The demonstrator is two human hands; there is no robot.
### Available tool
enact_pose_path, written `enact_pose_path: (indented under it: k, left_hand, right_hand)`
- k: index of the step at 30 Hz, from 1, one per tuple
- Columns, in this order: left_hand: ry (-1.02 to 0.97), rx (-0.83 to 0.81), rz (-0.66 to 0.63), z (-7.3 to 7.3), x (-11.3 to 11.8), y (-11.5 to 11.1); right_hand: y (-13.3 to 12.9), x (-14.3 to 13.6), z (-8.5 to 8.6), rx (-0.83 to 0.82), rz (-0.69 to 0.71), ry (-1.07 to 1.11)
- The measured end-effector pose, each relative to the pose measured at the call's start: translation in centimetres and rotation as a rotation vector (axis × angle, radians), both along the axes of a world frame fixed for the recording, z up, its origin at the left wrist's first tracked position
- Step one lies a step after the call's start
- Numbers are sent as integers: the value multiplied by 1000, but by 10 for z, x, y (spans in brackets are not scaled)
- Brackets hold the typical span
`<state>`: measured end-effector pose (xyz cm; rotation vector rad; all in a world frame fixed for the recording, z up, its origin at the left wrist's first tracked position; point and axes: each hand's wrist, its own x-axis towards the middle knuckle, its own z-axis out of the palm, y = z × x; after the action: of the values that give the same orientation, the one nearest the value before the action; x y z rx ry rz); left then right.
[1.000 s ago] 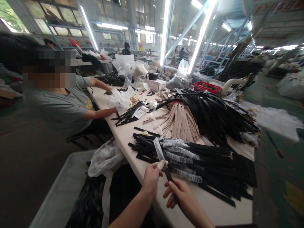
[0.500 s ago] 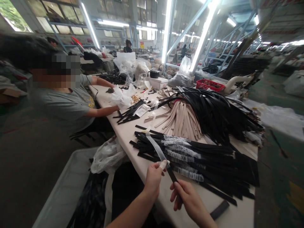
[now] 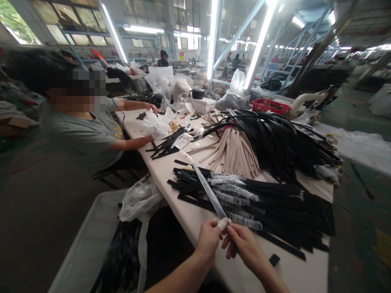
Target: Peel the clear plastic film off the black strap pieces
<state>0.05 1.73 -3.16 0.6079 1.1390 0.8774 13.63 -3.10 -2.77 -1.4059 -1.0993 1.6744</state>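
My left hand (image 3: 212, 240), with a white cover on a fingertip, pinches a clear plastic sleeve (image 3: 201, 175) drawn along a black strap (image 3: 210, 194). Close beside it, my right hand (image 3: 244, 242) is closed on the same strap, whose tail end shows beyond my right wrist. The sleeved part points away from me, over a pile of black straps (image 3: 275, 207) on the table. Several of those straps carry bunched clear sleeves (image 3: 238, 198) around their middles. My fingers partly hide where sleeve and strap meet.
A co-worker (image 3: 88, 130) sits at the table's left edge, hands near a white plastic bag (image 3: 157, 122). Beige straps (image 3: 236, 152) and a large heap of black straps (image 3: 275, 142) lie farther back. A grey bin (image 3: 82, 240) stands at lower left; a red basket (image 3: 270, 106) is behind.
My left hand has moved down and right to meet my right hand. The sleeve now covers more of the strap, which reaches farther forward. The co-worker's far hand has shifted slightly.
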Motion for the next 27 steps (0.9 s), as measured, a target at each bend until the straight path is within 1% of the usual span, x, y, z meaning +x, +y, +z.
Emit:
enact_pose_path:
  k: [1, 3, 5, 7, 9, 11, 13, 15, 16, 17, 19, 21, 23, 25, 27]
  left_hand:
    - [14, 19, 22, 0, 1, 0]
    - [66, 72, 113, -1, 2, 2]
    - [81, 78, 159, -2, 4, 0]
    - [77, 56, 117, -4, 8, -5]
    - [31, 18, 29, -5, 11, -7]
    - [-81, -48, -15, -3, 10, 2]
    - [-240, -137, -1, 3, 6, 21]
    - [-361, -187, 60, 7, 4, 40]
    - [-376, -184, 109, 8, 5, 44]
    - [-364, -165, 163, 7, 8, 44]
    - [-301, -116, 261, 4, 17, 32]
    - [-283, -90, 282, 0, 26, 12]
    - [-302, -78, 291, 1, 30, -1]
    - [-301, -64, 335, 5, 29, -1]
    - [-280, -50, 354, 10, 27, 4]
  right_hand:
    - [-1, 2, 0, -10, 14, -2]
    - [-4, 6, 1, -37, 38, -17]
    - [-5, 9, 1, -43, 24, -41]
    - [-4, 9, 0, -20, -5, -51]
    - [-2, 9, -1, -5, -22, -34]
    - [-2, 8, -3, -29, -21, -6]
    - [-6, 7, -5, -69, -17, 8]
    - [-11, 5, -8, -101, -9, 3]
    - [-14, 3, -9, -116, -5, -4]
    - [-16, 1, -9, -130, -2, -11]
    - [-19, -3, -9, -146, 0, -38]
    - [-21, -6, -6, -127, -17, -97]
    - [-24, -6, -2, -107, -42, -177]
    - [-27, -5, 1, -131, -42, -230]
    - [-29, -4, 3, -173, -23, -235]
